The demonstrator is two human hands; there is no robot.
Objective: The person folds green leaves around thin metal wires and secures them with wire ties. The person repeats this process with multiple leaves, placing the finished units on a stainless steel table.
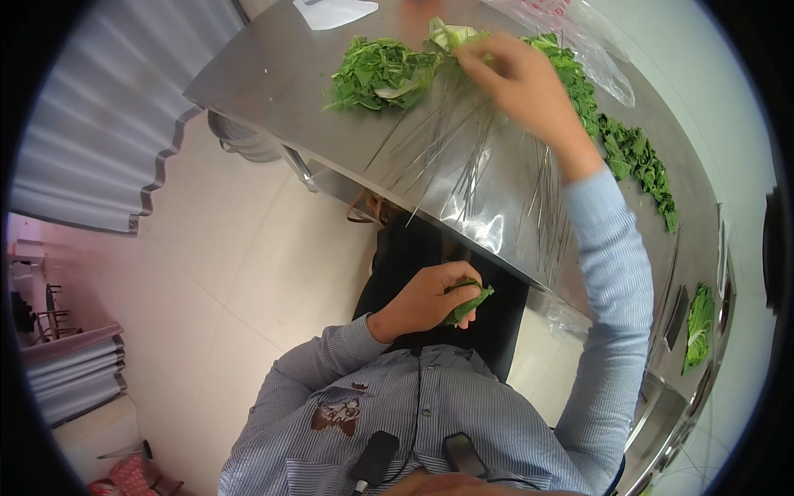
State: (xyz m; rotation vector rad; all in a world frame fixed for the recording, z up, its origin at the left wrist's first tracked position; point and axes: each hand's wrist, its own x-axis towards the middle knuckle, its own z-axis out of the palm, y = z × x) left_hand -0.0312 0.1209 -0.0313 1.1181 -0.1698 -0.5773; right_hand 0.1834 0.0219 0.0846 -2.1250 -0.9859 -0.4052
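Observation:
My left hand [428,297] is closed around a folded green leaf [469,302], held over my lap in front of the table edge. My right hand [512,77] reaches across the steel table, its fingertips at a pale green leafy piece [450,36]; blur hides whether they grip it. Left of that hand lies a heap of green leaves [384,71] with a pale stalk on it. Thin metal skewers [471,167] are spread under and below my right arm. More rolled or folded leaves [639,161] run in a row along the far right side of the table.
A clear plastic bag [595,56] lies behind the leaf row. A white sheet-like item [335,12] is at the table's far edge. Towards the right end are a single leaf [700,328] and a dark flat object [676,317]. Metal pots [245,139] stand below the table.

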